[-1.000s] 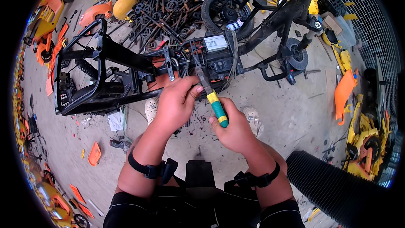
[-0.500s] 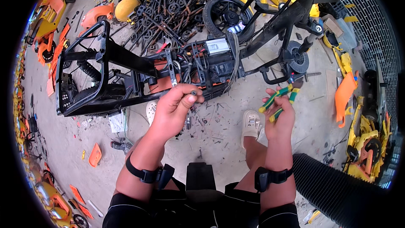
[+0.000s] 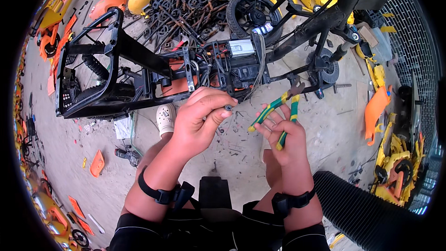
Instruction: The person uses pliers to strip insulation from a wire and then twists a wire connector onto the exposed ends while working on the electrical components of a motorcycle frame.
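Green-and-yellow pliers (image 3: 274,107) are coming nearer your left hand (image 3: 200,118), right hand (image 3: 291,142) holding them loosely, spread; left is pinching a small, seemingly detached dark piece (image 3: 228,108), wiring (image 3: 220,63) remaining in the black frame (image 3: 139,58).

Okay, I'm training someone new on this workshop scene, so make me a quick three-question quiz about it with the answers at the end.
1. Multiple choice: what does the person's right hand hold?
A) a wooden-handled hammer
B) green-and-yellow-handled metal pliers
C) a curved orange plastic panel

2. True or false: the heap of rusty brown and black metal parts lies on the far side of the black tubular metal frame from the person.

3. Fill in the blank: the left hand pinches a small dark cylindrical piece between its index finger and its ____.

Key: 1. B; 2. True; 3. thumb
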The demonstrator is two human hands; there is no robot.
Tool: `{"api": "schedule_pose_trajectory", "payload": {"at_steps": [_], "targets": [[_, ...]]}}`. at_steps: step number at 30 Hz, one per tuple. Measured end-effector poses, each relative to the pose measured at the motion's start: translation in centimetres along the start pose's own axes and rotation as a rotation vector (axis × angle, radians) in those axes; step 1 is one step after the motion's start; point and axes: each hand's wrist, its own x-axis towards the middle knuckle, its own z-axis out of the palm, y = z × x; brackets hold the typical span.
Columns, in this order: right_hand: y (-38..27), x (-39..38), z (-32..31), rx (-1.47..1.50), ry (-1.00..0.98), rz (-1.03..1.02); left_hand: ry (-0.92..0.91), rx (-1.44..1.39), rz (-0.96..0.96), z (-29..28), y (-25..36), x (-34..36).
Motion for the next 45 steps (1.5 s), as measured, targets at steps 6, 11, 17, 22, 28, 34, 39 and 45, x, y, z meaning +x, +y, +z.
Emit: {"api": "schedule_pose_trajectory", "payload": {"at_steps": [6, 11, 17, 22, 28, 34, 39, 45], "targets": [[1.5, -1.4, 0.3, -0.114, -0.124, -0.002, 0.004, -0.013, 0.003, 0.3, -0.1, -0.1], [2.4, -3.0, 1.1, -0.616, -0.227, -0.189, 0.009, -0.016, -0.032, 0.5, 0.0, -0.5], [1.8, -4.1, 2.8, -1.299, -0.271, -0.595, 0.013, 0.046, -0.031, 0.3, 0.5, -0.4], [1.8, -4.1, 2.5, -1.464, -0.251, -0.783, 0.042, 0.119, 0.041, -0.2, 0.7, -0.3], [1.5, -4.1, 2.6, -1.659, -0.168, -1.049, 0.043, 0.001, 0.029, -0.3, 0.1, -0.6], [0.9, -4.4, 2.7, -1.721, -0.123, -1.135, 0.019, -0.098, 0.076, -0.4, -0.2, -0.6], [0.9, -4.4, 3.0, -1.751, -0.058, -1.178, 0.044, -0.097, 0.066, -0.3, 0.1, -0.4], [1.3, -4.6, 3.1, -1.784, 0.006, -1.175, 0.094, -0.013, 0.132, -0.7, 0.0, -0.2]]}}
